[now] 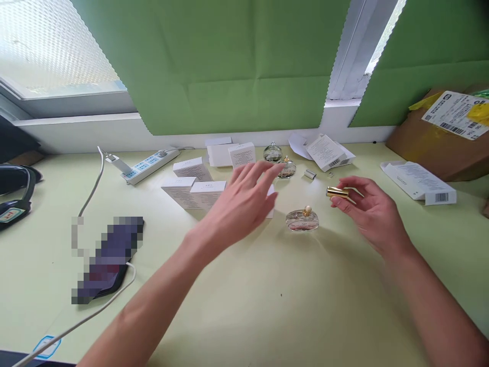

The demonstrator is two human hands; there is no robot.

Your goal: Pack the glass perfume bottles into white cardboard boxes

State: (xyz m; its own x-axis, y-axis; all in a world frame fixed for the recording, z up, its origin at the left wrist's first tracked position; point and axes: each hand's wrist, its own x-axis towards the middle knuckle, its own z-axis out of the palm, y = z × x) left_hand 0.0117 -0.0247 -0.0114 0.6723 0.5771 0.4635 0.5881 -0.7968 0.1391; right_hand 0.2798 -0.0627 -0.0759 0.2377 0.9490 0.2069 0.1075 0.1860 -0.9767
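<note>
I see the glass bottle (301, 221) between the empty, spread left hand (246, 196) and the right hand (372, 211), pinching a sideways gold tube (337, 192).

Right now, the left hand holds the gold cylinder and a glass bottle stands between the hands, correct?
Not quite: in the head view, the right hand holds the gold cylinder. A glass bottle does stand between that hand and the left hand.

Three bottles (302, 221), two cylinders (336, 192), one power strip (148, 165)
</note>
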